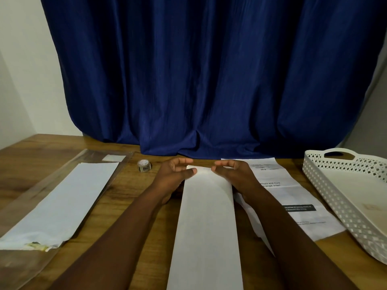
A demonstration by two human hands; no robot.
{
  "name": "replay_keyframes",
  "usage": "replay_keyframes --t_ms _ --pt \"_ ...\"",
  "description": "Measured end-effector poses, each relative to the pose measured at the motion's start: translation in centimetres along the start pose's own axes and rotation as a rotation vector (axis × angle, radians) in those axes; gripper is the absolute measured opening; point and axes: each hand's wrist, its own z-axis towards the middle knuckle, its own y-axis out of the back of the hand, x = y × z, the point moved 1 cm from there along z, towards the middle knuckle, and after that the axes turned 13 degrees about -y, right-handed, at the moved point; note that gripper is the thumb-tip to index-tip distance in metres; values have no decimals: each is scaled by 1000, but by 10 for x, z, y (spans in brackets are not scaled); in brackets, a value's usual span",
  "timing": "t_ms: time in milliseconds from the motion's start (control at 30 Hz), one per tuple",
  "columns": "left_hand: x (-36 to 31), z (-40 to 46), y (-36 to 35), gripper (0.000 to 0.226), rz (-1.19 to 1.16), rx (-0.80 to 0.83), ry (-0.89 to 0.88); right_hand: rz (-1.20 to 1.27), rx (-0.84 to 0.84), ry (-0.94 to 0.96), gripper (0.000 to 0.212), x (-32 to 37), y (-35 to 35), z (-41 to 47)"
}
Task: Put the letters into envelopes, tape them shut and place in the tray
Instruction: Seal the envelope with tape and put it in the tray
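Note:
A long white envelope [206, 222] lies lengthwise on the wooden table in front of me. My left hand [174, 174] and my right hand [232, 174] both pinch its far end, thumbs on top, one at each corner. A printed letter sheet [293, 197] lies flat to the right, partly under my right forearm. A small roll of tape [144, 165] stands just left of my left hand. The white perforated tray [326, 185] sits at the far right with nothing visible in it.
At the left lies a clear plastic sleeve [27, 210] with a stack of white envelopes [62, 204] in it. A dark blue curtain [209, 80] hangs behind the table [129, 206], its hem resting on the far edge.

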Motion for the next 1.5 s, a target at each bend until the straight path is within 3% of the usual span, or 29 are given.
replay_keyframes --t_ms 200,333,533,633,733,867,967,1133,1233,1367,1500 --pt "-8 -5 -2 40 46 190 -44 -249 105 -31 18 5 15 -12" --pt "-11 -8 -7 42 104 305 -29 -365 108 -35 34 6 24 -14" --pt "-15 -12 -17 49 125 374 -52 -502 176 59 15 10 25 -16" --pt "-22 -13 -8 52 126 409 10 -412 13 124 12 13 33 -13" --pt "-36 -16 9 46 175 512 9 -136 -177 165 11 15 46 -7" --pt "-47 -15 27 35 482 560 -100 91 -336 278 14 15 52 -5" --pt "-48 -10 30 28 542 405 -210 188 -354 359 12 17 53 -7" --pt "-63 -9 32 10 955 -37 -532 182 -322 516 9 22 58 -11" --pt "-61 -10 31 4 946 -131 -717 132 -283 571 13 22 63 -8" --pt "-52 -10 28 12 1040 17 -632 -31 -226 513 19 14 77 0" --pt "-36 -12 21 22 1164 386 -427 -280 -66 116 24 0 87 -4"
